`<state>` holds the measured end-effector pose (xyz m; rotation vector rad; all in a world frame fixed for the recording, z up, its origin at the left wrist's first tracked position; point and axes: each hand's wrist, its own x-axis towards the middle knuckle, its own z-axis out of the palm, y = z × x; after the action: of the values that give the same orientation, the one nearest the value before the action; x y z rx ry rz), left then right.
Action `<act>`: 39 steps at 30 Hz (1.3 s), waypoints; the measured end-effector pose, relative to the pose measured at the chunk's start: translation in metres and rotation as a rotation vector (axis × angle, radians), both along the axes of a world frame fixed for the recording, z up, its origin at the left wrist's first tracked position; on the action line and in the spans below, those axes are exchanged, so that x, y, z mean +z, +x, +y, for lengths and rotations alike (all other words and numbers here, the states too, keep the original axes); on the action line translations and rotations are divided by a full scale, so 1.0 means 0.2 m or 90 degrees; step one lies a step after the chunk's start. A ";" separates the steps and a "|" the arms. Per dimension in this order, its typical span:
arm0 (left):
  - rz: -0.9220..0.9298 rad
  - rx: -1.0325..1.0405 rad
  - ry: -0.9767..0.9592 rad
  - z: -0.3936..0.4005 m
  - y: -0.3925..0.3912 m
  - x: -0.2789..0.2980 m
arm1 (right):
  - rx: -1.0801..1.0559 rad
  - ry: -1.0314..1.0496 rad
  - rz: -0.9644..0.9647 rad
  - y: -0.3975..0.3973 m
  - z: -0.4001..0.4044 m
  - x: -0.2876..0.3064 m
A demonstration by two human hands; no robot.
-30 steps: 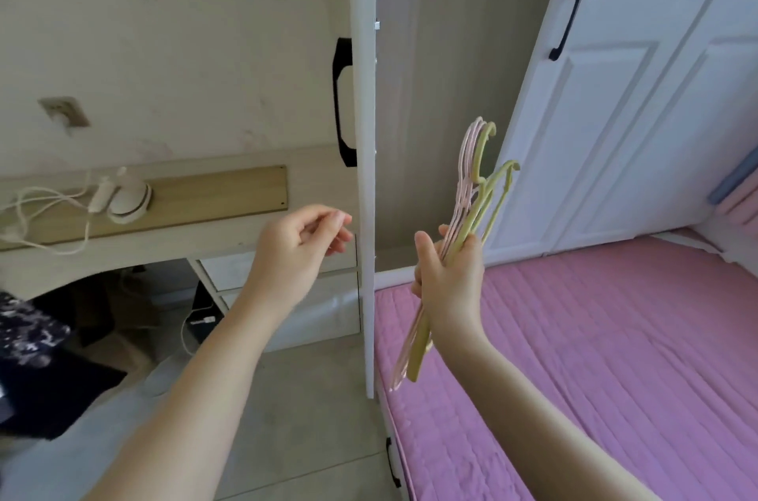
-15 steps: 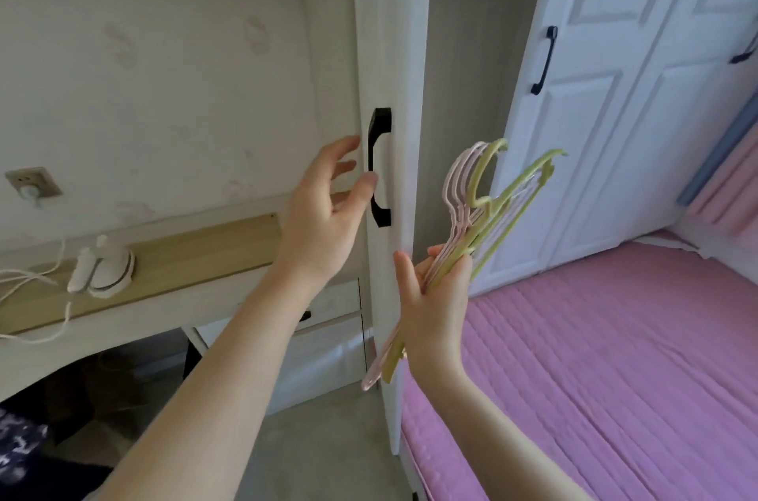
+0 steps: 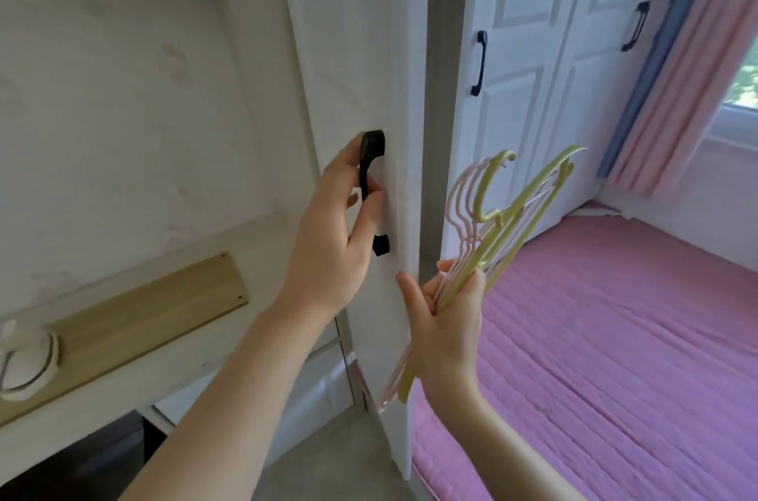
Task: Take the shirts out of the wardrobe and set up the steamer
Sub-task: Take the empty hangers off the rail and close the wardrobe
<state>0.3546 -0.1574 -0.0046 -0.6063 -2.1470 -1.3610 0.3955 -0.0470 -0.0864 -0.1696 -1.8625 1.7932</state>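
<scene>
Now the left hand [image 3: 336, 221] curls round the black door handle [image 3: 371, 188], which stands up and down. Just right of that handle, the right hand [image 3: 445, 320] grips the hangers [image 3: 492, 229]. No shirts show.

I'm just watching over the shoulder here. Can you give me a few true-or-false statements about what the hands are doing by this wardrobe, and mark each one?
1. The left hand is at the black door handle, fingers curled round it. True.
2. The right hand is empty. False: it grips a bunch of pink and yellow-green hangers.
3. Shirts hang on the hangers. False: the hangers are bare.
4. The bed beside the wardrobe has a pink cover. True.
5. The wardrobe door with the held handle is fully shut. False: a gap shows between it and the next door.
</scene>
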 end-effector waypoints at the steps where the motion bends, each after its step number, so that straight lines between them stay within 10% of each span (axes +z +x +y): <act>1: 0.002 -0.005 -0.004 0.01 -0.01 -0.01 | -0.005 0.002 0.002 0.00 0.01 0.00; 39: 0.246 0.197 -0.309 0.88 -0.83 -0.16 | -0.101 0.069 0.046 -0.86 0.91 -0.02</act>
<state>0.1884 0.0177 -0.0357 -0.6208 -2.1322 -0.5073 0.2227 0.1355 -0.0913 -0.2041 -1.8355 1.5684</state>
